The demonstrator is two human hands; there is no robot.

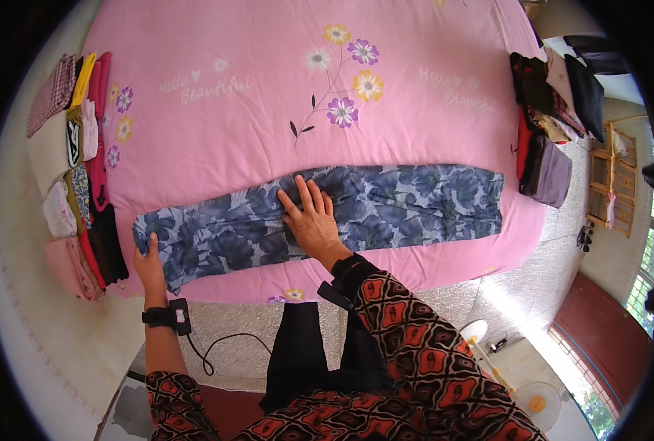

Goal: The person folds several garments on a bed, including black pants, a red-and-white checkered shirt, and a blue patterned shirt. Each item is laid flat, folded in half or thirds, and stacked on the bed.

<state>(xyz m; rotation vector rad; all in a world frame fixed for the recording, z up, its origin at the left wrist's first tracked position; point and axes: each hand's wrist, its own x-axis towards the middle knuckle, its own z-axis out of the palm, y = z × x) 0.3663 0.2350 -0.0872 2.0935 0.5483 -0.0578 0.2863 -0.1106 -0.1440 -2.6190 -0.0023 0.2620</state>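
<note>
A pair of blue floral-patterned trousers (415,204), folded lengthwise into a long strip, lies across the near side of a bed covered by a pink sheet (206,138). My left hand (149,267) grips the strip's left end, thumb on top and the fingers hidden beneath the cloth. Flat on the middle of the strip rests my right hand (310,218), palm down with fingers slightly spread. Small wrinkles run through the cloth, and its right end lies loose on the sheet.
Folded clothes (76,165) are stacked along the bed's left edge. More folded clothes (547,121) sit at the right edge. A cable (233,336) hangs from the device on my left wrist. Beyond the bed at right are a wooden rack (612,176) and a pedestal fan (536,403).
</note>
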